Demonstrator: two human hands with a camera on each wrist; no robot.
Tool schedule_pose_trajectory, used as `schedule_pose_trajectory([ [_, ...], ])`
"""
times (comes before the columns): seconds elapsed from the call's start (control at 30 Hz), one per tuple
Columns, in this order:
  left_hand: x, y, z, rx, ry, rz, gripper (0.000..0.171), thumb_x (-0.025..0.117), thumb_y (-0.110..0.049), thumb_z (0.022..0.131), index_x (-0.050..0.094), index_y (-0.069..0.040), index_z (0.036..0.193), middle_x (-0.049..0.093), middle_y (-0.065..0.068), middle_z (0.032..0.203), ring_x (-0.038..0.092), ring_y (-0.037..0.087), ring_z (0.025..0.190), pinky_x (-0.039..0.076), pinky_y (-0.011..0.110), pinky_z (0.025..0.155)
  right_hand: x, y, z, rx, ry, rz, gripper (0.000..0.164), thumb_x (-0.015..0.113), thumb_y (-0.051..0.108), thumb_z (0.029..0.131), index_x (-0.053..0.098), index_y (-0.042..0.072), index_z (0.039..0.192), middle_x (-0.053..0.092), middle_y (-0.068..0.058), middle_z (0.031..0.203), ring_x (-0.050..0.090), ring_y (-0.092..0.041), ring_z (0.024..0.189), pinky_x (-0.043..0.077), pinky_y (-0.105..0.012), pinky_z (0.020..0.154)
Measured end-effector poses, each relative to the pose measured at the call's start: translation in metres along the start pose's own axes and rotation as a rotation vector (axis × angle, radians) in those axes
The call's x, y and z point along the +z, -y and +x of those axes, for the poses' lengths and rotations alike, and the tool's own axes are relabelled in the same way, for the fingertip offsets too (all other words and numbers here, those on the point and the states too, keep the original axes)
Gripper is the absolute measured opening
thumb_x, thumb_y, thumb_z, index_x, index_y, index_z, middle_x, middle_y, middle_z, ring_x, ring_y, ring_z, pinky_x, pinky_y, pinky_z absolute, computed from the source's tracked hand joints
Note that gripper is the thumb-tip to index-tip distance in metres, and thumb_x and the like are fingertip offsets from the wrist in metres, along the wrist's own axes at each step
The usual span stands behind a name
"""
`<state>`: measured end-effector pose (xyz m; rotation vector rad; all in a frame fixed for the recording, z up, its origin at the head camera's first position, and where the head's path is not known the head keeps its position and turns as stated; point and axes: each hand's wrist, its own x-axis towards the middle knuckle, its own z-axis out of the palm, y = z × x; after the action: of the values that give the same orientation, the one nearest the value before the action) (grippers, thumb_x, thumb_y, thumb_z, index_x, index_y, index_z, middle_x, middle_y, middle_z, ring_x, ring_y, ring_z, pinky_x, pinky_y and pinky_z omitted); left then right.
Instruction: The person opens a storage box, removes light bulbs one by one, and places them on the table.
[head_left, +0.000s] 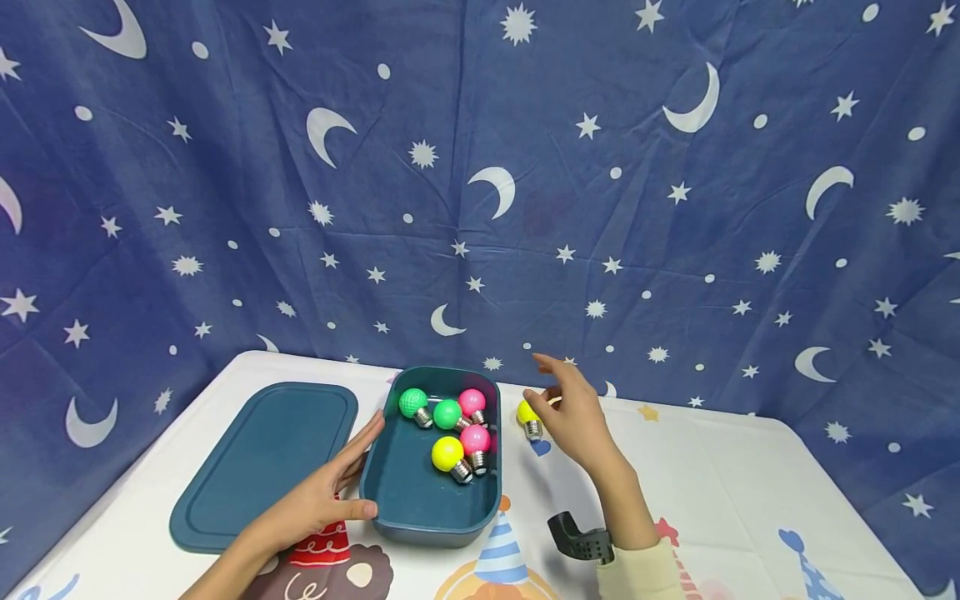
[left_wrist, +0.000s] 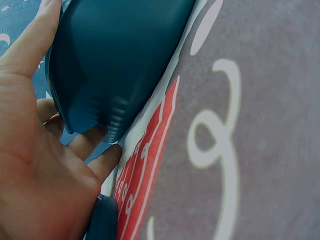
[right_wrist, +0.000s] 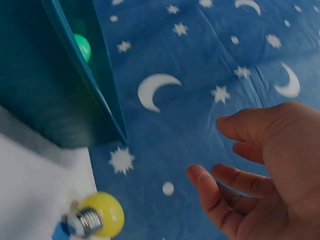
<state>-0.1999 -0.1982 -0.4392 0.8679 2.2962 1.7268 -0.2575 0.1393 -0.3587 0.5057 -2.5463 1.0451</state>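
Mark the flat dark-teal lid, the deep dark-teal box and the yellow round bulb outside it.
Flat dark-teal lid (head_left: pixel 267 463), head view: middle of its broad face.
Deep dark-teal box (head_left: pixel 408 490), head view: bare inner floor.
Yellow round bulb (right_wrist: pixel 106 214), right wrist view: its globe.

Both wrist views crop the teal plastic box (right_wrist: pixel 40 80). In the right, a round green bulb (right_wrist: pixel 83 47) is part-hidden; its base unseen.

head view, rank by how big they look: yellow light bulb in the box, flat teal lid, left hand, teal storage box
Largest to smallest:
1. Teal storage box and flat teal lid: too close to rank
2. Left hand
3. Yellow light bulb in the box
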Motion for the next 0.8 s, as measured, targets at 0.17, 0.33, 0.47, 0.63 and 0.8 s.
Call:
schedule_pose_trajectory([
  [0.17, 0.000, 0.001, 0.000, -0.004, -0.004, -0.001, 0.090, 0.067, -0.003, 0.077, 0.010, -0.026, 0.144, -0.001, -0.002, 0.149, 0.012, 0.028, 0.131, 0.026, 0.018, 0.097, 0.014, 0.016, -0.002, -0.023, 0.051, 0.003, 0.050, 0.065, 0.020, 0.082, 0.046, 0.023, 0.128, 0.050, 0.005, 0.112, 0.055, -0.009, 0.079, 0.048, -0.021, 0.062],
  [0.33, 0.000, 0.004, 0.000, 0.026, 0.008, -0.003, 0.091, 0.067, -0.002, 0.077, 0.010, -0.023, 0.144, -0.001, -0.002, 0.149, 0.015, 0.032, 0.131, 0.027, 0.016, 0.095, 0.030, 0.032, -0.006, -0.071, 0.129, 0.028, 0.052, 0.066, 0.019, 0.081, 0.046, 0.021, 0.129, 0.051, 0.004, 0.106, 0.055, -0.009, 0.076, 0.048, -0.020, 0.062],
  [0.47, 0.000, 0.005, 0.000, 0.030, 0.011, 0.001, 0.091, 0.067, -0.002, 0.078, 0.009, -0.023, 0.144, -0.001, -0.002, 0.149, 0.016, 0.034, 0.130, 0.028, 0.016, 0.095, 0.044, 0.041, -0.010, -0.120, 0.233, 0.057, 0.051, 0.064, 0.020, 0.082, 0.045, 0.018, 0.129, 0.051, 0.002, 0.107, 0.055, -0.011, 0.079, 0.048, -0.018, 0.061],
  [0.63, -0.001, 0.003, 0.001, 0.031, 0.009, 0.015, 0.091, 0.067, -0.003, 0.077, 0.010, -0.025, 0.144, -0.001, -0.001, 0.149, 0.014, 0.034, 0.130, 0.027, 0.017, 0.096, 0.058, 0.046, -0.013, -0.157, 0.308, 0.001, 0.052, 0.065, 0.020, 0.082, 0.045, 0.018, 0.129, 0.048, -0.001, 0.116, 0.055, -0.015, 0.082, 0.047, -0.016, 0.064],
  [0.8, 0.000, 0.002, 0.001, 0.022, 0.015, 0.012, 0.091, 0.067, -0.003, 0.077, 0.009, -0.026, 0.144, -0.002, -0.002, 0.149, 0.012, 0.032, 0.131, 0.025, 0.018, 0.097, 0.066, 0.047, -0.017, -0.193, 0.348, -0.045, 0.052, 0.068, 0.016, 0.079, 0.048, 0.016, 0.127, 0.049, -0.002, 0.115, 0.054, -0.018, 0.081, 0.046, -0.018, 0.067],
])
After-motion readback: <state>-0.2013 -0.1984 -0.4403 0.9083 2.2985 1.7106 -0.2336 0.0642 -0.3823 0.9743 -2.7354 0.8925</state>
